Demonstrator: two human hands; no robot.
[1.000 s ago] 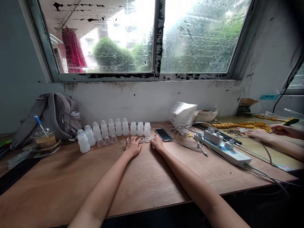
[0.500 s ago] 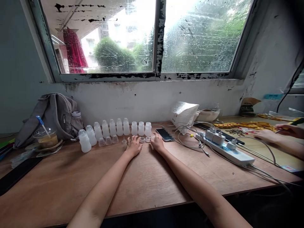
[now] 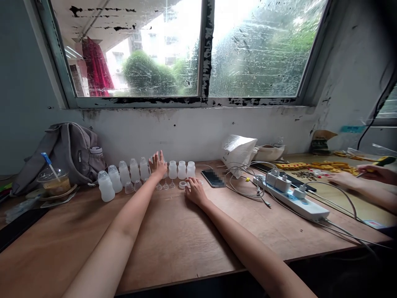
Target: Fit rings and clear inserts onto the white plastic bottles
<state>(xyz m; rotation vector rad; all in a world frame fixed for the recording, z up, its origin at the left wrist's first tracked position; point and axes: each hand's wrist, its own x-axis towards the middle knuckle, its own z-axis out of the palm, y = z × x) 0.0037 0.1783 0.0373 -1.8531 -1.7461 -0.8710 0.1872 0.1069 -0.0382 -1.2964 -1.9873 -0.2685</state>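
Small frosted baby bottles stand in a row along the back of the table; those on the left, like the front one [image 3: 106, 187], have clear domed caps. At the row's right end, uncapped bottles [image 3: 182, 170] show open necks. My left hand [image 3: 159, 167] reaches in among the bottles with fingers spread, partly hiding some; whether it touches one I cannot tell. My right hand [image 3: 196, 192] rests on the table, fingers outstretched beside a white collar ring [image 3: 182, 185]. Clear nipples [image 3: 166, 186] stand between the hands. Loose clear caps [image 3: 129, 188] sit before the row.
A phone [image 3: 213, 179] lies right of my hands, near tangled cables [image 3: 245, 192] and a white power strip [image 3: 297, 202]. On the left are a grey backpack [image 3: 66, 153] and a drink cup [image 3: 56, 182]. Another person's hands [image 3: 347, 181] work at far right.
My left hand has moved up and left from the tabletop into the bottle row, uncovering nipples. My right hand has shifted slightly left and down, over by the rings.
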